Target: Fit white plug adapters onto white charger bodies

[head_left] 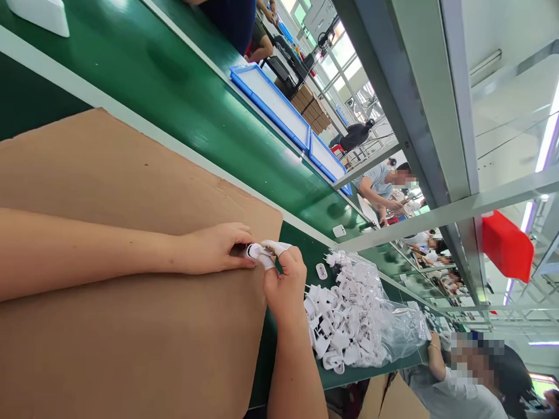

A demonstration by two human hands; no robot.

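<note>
Above the cardboard sheet, my left hand (220, 247) pinches one side of a small white plastic part (253, 251) with a dark ring or slot at its end. Opposite it, my right hand (286, 282) wears white finger cots on the thumb and a finger, and these close on the part's other side. The fingers hide most of its shape. To the right of my right hand, many loose white plastic plug housings (345, 314) lie heaped in and around a clear plastic bag (402, 326). A single white piece (322, 271) sits apart beside the heap.
Brown cardboard (131, 343) covers the bench. A green conveyor belt (187, 116) runs beyond it, carrying a white piece (339, 231). Blue-edged trays (271, 105) lie along its far side. A metal frame (410, 116) and red bin (506, 244) hang overhead. Co-workers sit nearby.
</note>
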